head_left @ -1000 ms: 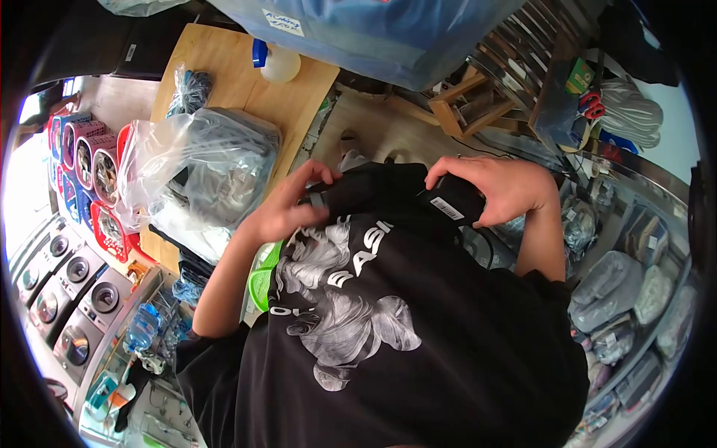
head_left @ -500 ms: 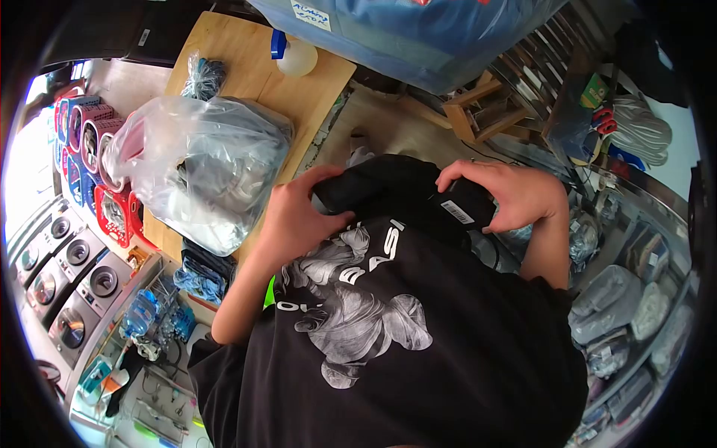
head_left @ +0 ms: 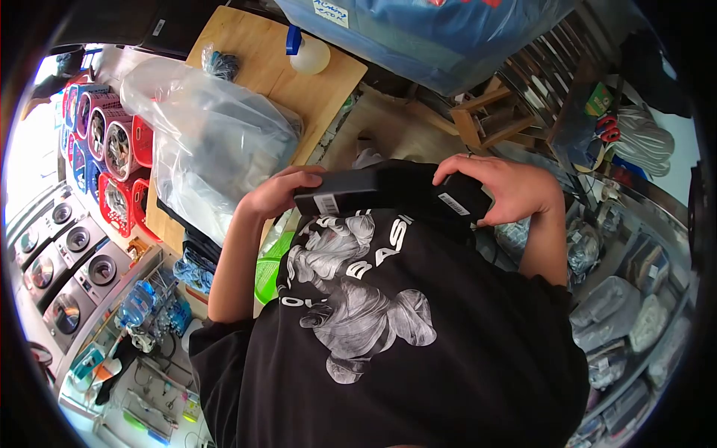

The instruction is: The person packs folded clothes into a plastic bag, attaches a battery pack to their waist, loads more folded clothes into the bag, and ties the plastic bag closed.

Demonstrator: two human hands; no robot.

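Above the chest of a black T-shirt (head_left: 485, 328), beside a pale wooden table (head_left: 340, 86), two dark pieces sit level with each other, a stretch of black material (head_left: 407, 183) between them. The person's left hand (head_left: 275, 196) grips the outer end of a long black case (head_left: 355, 187), its fingers close together over the top edge; their hold underneath is hidden. The right hand (head_left: 523, 190) clamps a shorter black case (head_left: 467, 196) between thumb and fingers, which stand apart around its ends. Gripping from opposite sides probably supports both weights and keeps the softer middle from sagging, while white labels face the wearer. On the table lie a large clear plastic bag (head_left: 224, 131) and a spray bottle (head_left: 310, 56) with a blue top. A blue bag (head_left: 441, 48) bearing a handwritten note looms ahead; red baskets (head_left: 114, 207) and front-loading washing machines (head_left: 101, 272) line the left side.
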